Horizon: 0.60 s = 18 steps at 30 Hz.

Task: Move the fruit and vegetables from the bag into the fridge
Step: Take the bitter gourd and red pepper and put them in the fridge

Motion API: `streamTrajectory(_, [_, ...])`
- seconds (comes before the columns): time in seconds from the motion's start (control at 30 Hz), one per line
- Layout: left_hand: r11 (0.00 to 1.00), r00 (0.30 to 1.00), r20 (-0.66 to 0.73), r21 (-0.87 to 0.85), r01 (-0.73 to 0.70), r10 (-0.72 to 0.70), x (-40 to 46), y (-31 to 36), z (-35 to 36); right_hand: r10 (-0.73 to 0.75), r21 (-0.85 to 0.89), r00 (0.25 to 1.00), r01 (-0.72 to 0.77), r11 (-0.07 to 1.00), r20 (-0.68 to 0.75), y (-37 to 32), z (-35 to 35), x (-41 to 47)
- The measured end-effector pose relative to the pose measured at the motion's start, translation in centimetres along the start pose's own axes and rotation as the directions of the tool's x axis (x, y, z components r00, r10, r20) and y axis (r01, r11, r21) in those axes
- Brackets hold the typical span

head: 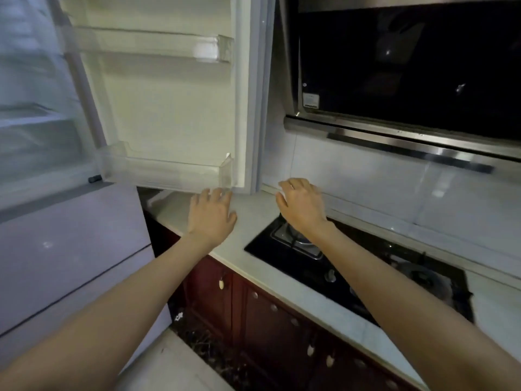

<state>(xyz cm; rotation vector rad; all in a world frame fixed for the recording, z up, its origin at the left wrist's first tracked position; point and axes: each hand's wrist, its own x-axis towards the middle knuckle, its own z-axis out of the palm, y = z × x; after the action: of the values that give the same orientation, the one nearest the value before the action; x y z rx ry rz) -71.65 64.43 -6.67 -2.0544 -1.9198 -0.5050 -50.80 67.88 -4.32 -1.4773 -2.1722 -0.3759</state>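
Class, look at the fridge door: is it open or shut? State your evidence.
Open. The fridge door swings out over the counter, showing its inner shelves; both shelves look empty.

The open fridge door (169,108) stands just beyond the left hand (210,214), its lower door shelf (166,172) above the fingertips. The stove (358,275) lies in the counter (253,221) under the right hand (303,206). The range hood (408,71) hangs above and right of both hands, cabinets (267,320) below.
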Motion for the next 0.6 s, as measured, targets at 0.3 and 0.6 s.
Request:
streamTrajectory(0.3, [0.974,0.95,0.225,-0.118,-0.193,0.215,-12.9,13.0,6.2,0.263,-0.078,0.952,-0.254,0.964,0.156,6.4,-0.3,-23.5])
streamTrajectory(0.6, [0.881,0.84,0.299,-0.295,-0.371,0.454,-19.6,25.9,9.1,0.579,-0.196,0.792,-0.547,0.814,0.195,13.1,-1.7,-39.6])
